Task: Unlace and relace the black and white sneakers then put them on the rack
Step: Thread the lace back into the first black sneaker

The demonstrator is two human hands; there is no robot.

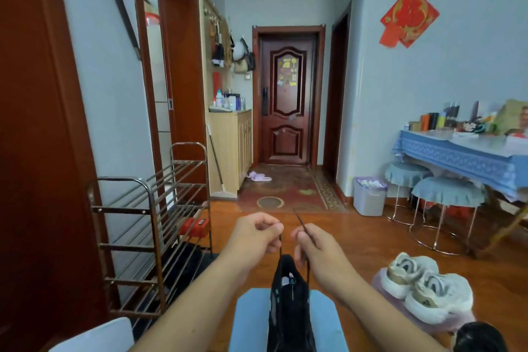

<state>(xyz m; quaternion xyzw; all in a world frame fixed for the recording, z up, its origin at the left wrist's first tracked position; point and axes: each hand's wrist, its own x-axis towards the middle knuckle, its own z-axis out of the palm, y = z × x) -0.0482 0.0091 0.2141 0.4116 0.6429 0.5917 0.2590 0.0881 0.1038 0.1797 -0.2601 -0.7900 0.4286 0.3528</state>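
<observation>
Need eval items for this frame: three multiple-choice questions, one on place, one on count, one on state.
1. Where is the rack relative to the black sneaker?
A. to its left
B. to its right
C. behind the stools

2. How many white sneakers lie on the floor at right?
A. one
B. two
C. four

3. What are the hands doing?
A. resting flat on the floor
B. each pinching a lace end
C. lifting the rack

Answers:
1. A, the rack stands by the left wall.
2. B, a pair lies side by side.
3. B, the left hand and right hand each pinch a lace end above the black sneaker.
</observation>
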